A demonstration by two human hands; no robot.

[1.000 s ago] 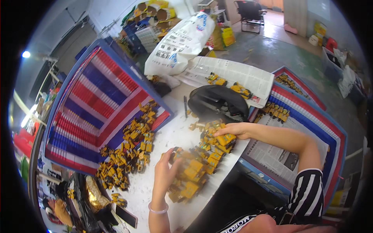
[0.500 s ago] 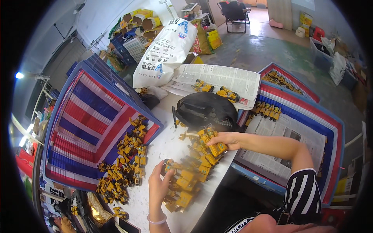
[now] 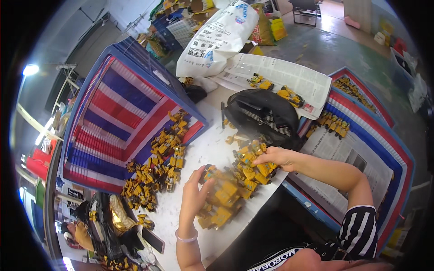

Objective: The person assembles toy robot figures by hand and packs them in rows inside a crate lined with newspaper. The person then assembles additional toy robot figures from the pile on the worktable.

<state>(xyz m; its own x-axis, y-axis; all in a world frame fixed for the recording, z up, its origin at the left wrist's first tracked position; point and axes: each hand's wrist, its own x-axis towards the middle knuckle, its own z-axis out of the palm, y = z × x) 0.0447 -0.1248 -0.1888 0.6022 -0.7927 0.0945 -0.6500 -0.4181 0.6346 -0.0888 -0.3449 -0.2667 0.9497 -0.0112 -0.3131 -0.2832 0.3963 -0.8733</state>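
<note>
Yellow plastic toy vehicles (image 3: pixel 253 179) were clustered at right on a white flat table (image 3: pixel 199 149), one grasped by the right hand (image 3: pixel 281 159). The left hand (image 3: pixel 194 192) was curved beside, its grip unclear. Arranging seemed underway; probably, careful alignment was needed next.

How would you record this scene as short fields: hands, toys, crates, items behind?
Left hand: at the cluster's left edge; grip unclear
Right hand: fingers on the cluster's right side
Toy cluster: yellow, partly blurred, over white table
Left crate: blue, tilted, striped lining; loose yellow toys spill out
Right crate: striped lining, newspaper inside
Behind: black mesh bag
</note>
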